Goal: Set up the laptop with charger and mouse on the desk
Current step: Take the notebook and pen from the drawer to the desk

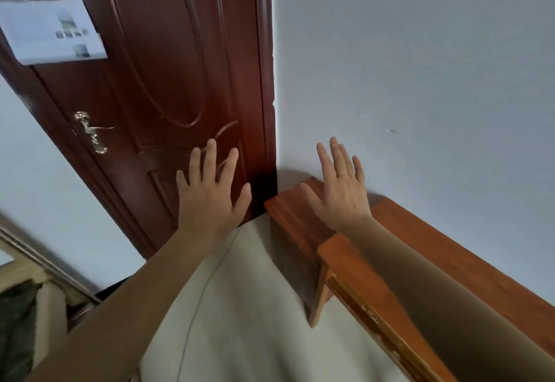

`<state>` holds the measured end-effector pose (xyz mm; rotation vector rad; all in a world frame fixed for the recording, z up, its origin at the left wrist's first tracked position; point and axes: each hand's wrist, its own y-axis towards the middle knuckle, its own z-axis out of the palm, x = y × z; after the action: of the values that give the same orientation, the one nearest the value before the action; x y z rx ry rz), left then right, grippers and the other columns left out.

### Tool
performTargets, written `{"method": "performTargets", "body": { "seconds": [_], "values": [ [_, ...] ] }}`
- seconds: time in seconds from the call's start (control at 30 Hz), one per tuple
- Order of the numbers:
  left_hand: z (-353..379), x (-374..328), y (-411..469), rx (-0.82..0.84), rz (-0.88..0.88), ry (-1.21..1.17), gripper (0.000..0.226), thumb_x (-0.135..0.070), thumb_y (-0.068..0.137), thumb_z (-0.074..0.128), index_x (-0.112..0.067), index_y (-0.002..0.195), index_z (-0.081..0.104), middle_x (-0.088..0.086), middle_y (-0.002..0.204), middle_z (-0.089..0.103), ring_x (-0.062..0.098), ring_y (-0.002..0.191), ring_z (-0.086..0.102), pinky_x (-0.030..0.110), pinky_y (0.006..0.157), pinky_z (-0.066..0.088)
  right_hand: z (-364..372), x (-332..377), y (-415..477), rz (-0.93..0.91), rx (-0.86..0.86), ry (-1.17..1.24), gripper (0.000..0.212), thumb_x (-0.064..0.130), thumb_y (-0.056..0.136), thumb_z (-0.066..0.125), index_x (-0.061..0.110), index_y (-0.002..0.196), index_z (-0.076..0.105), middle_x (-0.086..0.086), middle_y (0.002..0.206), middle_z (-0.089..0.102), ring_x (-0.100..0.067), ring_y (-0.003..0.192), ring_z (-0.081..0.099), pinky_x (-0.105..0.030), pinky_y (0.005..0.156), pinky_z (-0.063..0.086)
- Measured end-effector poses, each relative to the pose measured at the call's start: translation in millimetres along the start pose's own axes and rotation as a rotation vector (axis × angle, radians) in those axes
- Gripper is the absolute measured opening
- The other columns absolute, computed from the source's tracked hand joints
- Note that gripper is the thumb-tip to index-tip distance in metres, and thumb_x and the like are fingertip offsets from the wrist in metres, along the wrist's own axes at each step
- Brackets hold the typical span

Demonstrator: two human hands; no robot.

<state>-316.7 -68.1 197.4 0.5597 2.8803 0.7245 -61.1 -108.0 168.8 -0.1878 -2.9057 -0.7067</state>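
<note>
Left hand point(210, 195) and right hand point(341, 192) hover mid-frame, each grip spread apart and empty, probably a ready pose. The table point(300, 210) runs lower right. Laptop, charger and mouse are out of view. The door point(180, 66) stands behind.

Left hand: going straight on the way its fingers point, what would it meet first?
Probably the dark wooden door: the left hand points its straight fingers at the lower panel, nothing visible between. The gap is unclear from one view.
</note>
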Motion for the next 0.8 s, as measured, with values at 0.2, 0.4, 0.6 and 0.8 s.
{"method": "performTargets", "body": {
  "seconds": [0.2,0.4,0.6,0.8],
  "values": [
    [81,18,94,0.044,0.095,-0.025,0.07,-0.056,0.093,0.038,-0.023,0.155,0.031,0.017,0.164,0.021,0.043,0.147,0.024,0.069,0.101,0.037,65,-22,79,0.064,-0.023,-0.024,0.081,0.063,0.099,0.032,0.021,0.162,0.002,-0.01,0.17,-0.001,-0.027,0.157,0.0,-0.051,0.126,0.005],
    [153,34,227,0.116,0.157,-0.005,0.071,-0.057,0.093,0.036,-0.024,0.155,0.029,0.016,0.163,0.021,0.042,0.147,0.023,0.068,0.103,0.037,133,-49,196,0.151,-0.02,0.006,0.082,0.06,0.099,0.039,0.019,0.162,0.006,-0.011,0.17,0.004,-0.028,0.156,0.006,-0.052,0.126,0.009],
    [196,44,354,0.1,0.245,-0.026,0.071,-0.057,0.093,0.033,-0.024,0.156,0.027,0.016,0.164,0.019,0.041,0.148,0.021,0.067,0.104,0.037,166,-75,294,0.236,-0.043,-0.002,0.083,0.055,0.097,0.048,0.017,0.161,0.012,-0.013,0.168,0.012,-0.03,0.155,0.014,-0.053,0.124,0.015],
    [257,34,428,0.166,0.392,-0.114,0.071,-0.055,0.092,0.035,-0.021,0.154,0.032,0.018,0.163,0.023,0.043,0.144,0.027,0.067,0.099,0.04,186,-95,322,0.351,-0.071,-0.102,0.084,0.054,0.097,0.048,0.017,0.162,0.01,-0.013,0.168,0.014,-0.03,0.154,0.018,-0.051,0.124,0.014]
  ]
}}
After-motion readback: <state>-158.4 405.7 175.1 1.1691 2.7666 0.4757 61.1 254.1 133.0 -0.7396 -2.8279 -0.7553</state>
